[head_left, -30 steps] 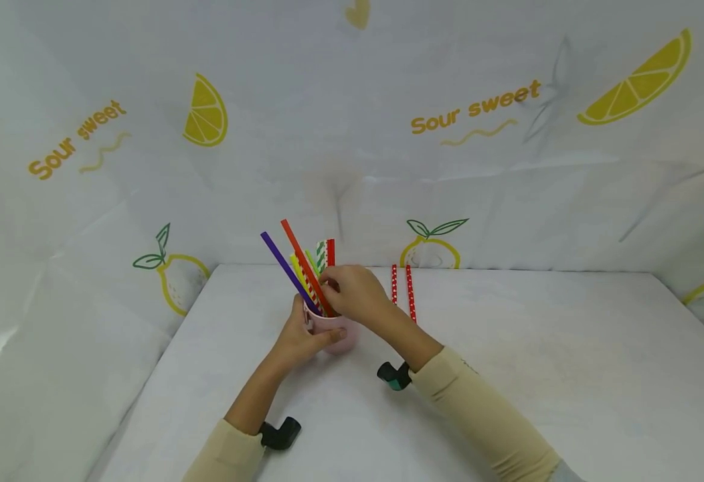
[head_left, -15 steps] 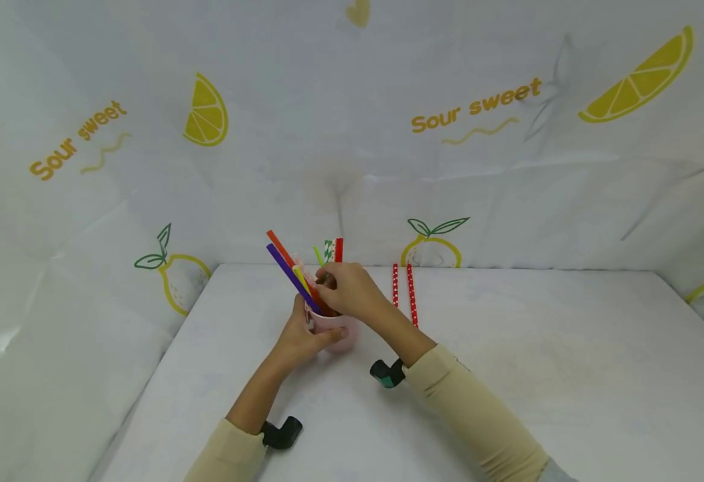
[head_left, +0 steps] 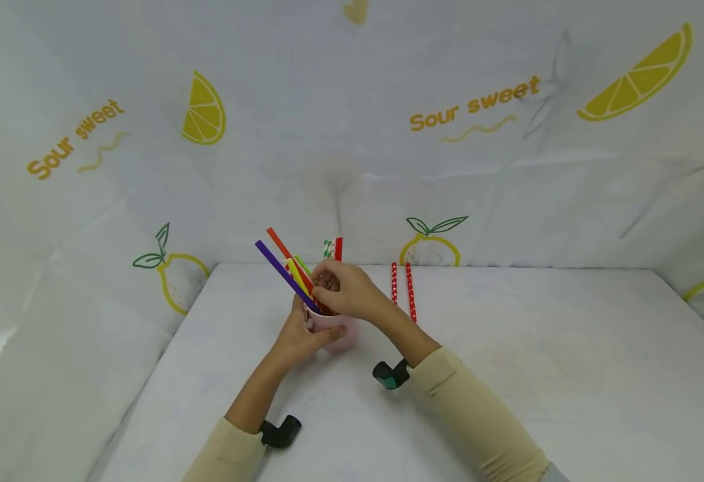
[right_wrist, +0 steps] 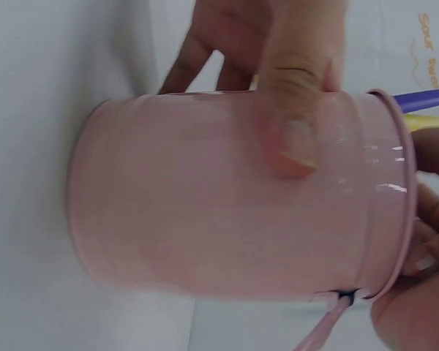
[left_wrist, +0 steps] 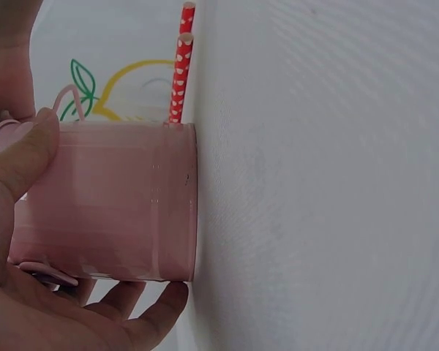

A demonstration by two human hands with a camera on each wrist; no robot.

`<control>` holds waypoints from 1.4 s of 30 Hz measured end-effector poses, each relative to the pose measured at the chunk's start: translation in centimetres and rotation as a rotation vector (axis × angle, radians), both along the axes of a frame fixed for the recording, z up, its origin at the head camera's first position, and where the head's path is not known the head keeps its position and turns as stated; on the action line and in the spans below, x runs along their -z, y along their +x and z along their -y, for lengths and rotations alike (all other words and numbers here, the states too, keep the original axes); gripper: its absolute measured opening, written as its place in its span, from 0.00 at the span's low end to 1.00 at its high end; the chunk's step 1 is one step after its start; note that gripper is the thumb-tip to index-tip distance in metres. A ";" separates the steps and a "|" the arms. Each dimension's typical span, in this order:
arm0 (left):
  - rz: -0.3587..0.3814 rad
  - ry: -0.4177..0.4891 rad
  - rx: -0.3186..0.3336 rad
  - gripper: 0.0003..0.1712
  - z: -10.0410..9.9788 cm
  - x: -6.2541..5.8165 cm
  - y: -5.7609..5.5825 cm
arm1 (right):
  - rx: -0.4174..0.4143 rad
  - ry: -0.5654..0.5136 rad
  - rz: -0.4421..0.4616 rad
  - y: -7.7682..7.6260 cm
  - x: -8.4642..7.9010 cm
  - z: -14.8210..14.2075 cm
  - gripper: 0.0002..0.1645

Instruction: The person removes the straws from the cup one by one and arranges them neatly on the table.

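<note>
Both forearms reach forward from beige sleeves [head_left: 478, 415], the left hand [head_left: 299, 339] low and the right hand [head_left: 355, 292] bent over above it. The left hand grasps the pink cup [right_wrist: 205, 197], its thumb laid along the near wall and its other fingers wrapped round the far side. The cup is upright in that grip, its base close to the bench [head_left: 545, 375]. The right hand's fingers are bent inward at the cup's rim, among the straws; whether they pinch one, I cannot tell.

Just left of those fingers, a purple straw [head_left: 282, 271], an orange straw [head_left: 278, 242] and a yellow straw [head_left: 296, 273] lean out of the cup toward the left, with a bright green straw [head_left: 302, 265] nearest the fingertips. Behind the right fingers rise a green-and-white straw [head_left: 327, 250] and a red straw [head_left: 338, 249], their lower ends hidden by the hand. To the right, beyond the right wrist, two red dotted straws [head_left: 411, 291] lie apart from each other, the forearm covering their near ends. In the right wrist view, the cup's handle [right_wrist: 322, 329] hangs out just below the right fingers. Well behind both hands stands a lemon-printed backdrop [head_left: 328, 120].
</note>
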State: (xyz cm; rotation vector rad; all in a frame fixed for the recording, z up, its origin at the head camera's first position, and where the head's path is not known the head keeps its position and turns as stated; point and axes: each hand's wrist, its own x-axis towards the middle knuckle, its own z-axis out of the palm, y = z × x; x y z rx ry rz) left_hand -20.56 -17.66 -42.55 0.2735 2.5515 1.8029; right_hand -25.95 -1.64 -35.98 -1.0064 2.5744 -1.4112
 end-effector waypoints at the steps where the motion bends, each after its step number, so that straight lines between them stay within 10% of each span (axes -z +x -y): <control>1: 0.003 -0.004 -0.003 0.65 0.0 0.0 0.0 | 0.013 0.008 0.006 0.0 -0.1 0.0 0.12; 28: 0.019 -0.033 -0.012 0.65 0.1 0.2 -0.2 | 0.117 0.238 -0.097 -0.1 -0.2 1.6 0.09; 42: 0.000 -0.021 -0.007 0.68 -0.1 0.1 -0.2 | 0.130 0.092 -0.138 0.4 0.3 1.0 0.07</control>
